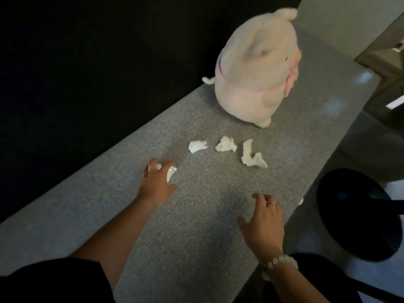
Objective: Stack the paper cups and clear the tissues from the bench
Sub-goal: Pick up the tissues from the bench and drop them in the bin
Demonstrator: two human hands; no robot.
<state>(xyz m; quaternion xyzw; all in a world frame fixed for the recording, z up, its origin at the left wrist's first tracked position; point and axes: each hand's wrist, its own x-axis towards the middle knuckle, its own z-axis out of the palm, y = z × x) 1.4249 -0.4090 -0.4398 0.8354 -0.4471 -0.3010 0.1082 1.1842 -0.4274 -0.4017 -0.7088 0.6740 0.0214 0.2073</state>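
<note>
My left hand [156, 180] curls over a crumpled tissue [171, 172] on the grey fabric desk [196, 226], fingers bent around it with white showing between them; I judge it is closing on the wad, not yet clamped. My right hand [263, 224] hovers spread and empty, palm down, near the desk's right edge.

Three more tissues lie in a loose row beyond my left hand: a flat scrap [197, 146], a tighter ball [226, 144] and a long twisted piece [251, 154]. They sit apart from one another, and all short of the plush toy [255, 68] that stands farther along the desk. A small white bit [301, 201] shows at the right edge, just beyond my right hand; I cannot tell whether it is another tissue. I see no paper cups from here.

These wads should weigh almost nothing and crush at a touch, so I expect a soft pinch from above to do it, taking each by its highest fold. The woven cover may cling to the paper a little, so lifting looks better to me than dragging. The twisted piece may unfurl; I would gather it at its bend.

Room is good: the middle of the desk is bare between my hands. The left edge drops into darkness, the right edge falls away near a round black stool [358, 213], and a careless sweep could push a tissue over either side.
</note>
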